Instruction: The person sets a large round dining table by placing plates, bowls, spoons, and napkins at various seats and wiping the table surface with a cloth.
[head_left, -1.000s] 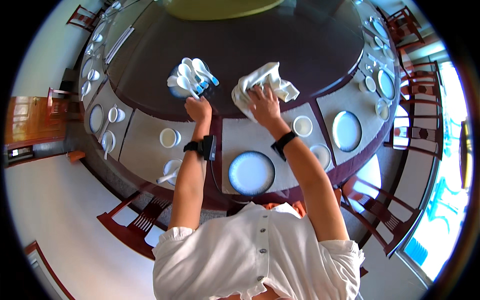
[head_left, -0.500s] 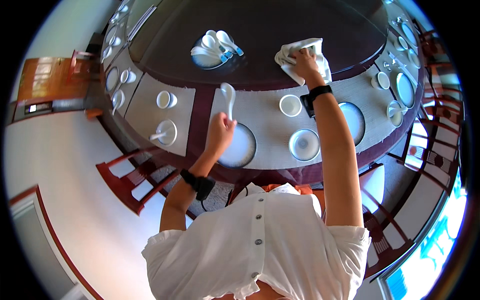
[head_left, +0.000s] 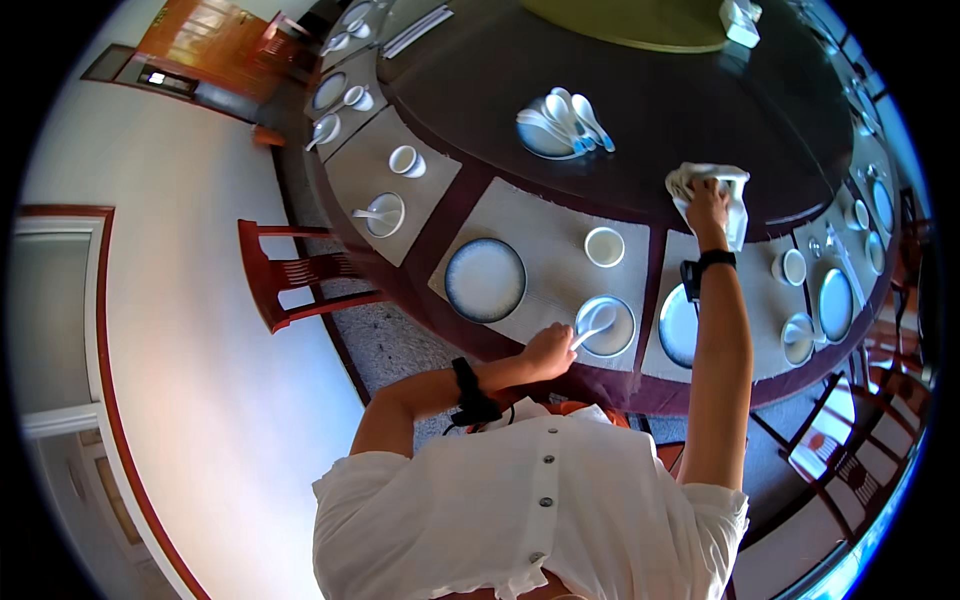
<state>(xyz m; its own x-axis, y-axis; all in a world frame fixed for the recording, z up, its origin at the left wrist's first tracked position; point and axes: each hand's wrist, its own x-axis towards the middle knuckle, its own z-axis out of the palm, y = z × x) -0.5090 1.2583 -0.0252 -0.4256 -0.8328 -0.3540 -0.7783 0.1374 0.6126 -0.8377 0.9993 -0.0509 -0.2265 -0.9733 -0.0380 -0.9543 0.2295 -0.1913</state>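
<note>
One spoon (head_left: 597, 322) | right of left hand (head_left: 549, 352), handle pinched | right hand (head_left: 709, 204): on cloth (head_left: 737, 222), grip unclear

Left elbow (head_left: 385, 408) bent, left hand (head_left: 548, 352) pinching just left of the bowl (head_left: 621, 338); right arm (head_left: 725, 350) stretches long, right hand (head_left: 709, 205) down beyond it!

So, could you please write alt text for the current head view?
A person's left hand holds a white spoon over or in a small bowl, while the right hand rests on a pale cloth on a round, dark table. More white spoons lie on a plate.
</note>
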